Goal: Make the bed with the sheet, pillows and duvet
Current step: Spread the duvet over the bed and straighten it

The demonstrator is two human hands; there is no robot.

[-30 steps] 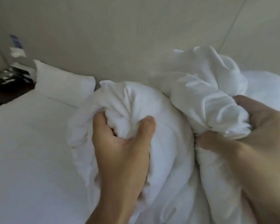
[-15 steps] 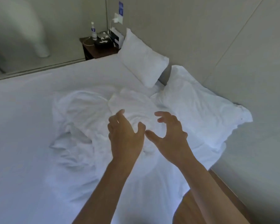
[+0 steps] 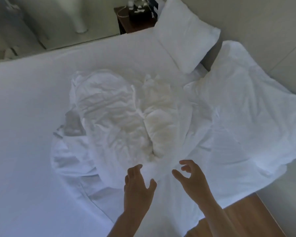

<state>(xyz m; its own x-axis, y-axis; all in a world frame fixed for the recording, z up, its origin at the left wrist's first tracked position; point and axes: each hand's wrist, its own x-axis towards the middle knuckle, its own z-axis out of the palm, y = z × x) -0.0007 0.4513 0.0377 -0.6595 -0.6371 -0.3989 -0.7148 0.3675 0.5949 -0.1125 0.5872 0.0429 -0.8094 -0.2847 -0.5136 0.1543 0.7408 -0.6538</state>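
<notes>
Nearest, the left hand (image 3: 138, 184) and right hand (image 3: 192, 179) hover with fingers (image 3: 186, 164) spread and loosely bent, gripping nothing, just over the near edge of the crumpled duvet (image 3: 126, 120) heaped on the sheeted bed (image 3: 24, 117), with one pillow (image 3: 183, 33) at the far wall.
</notes>
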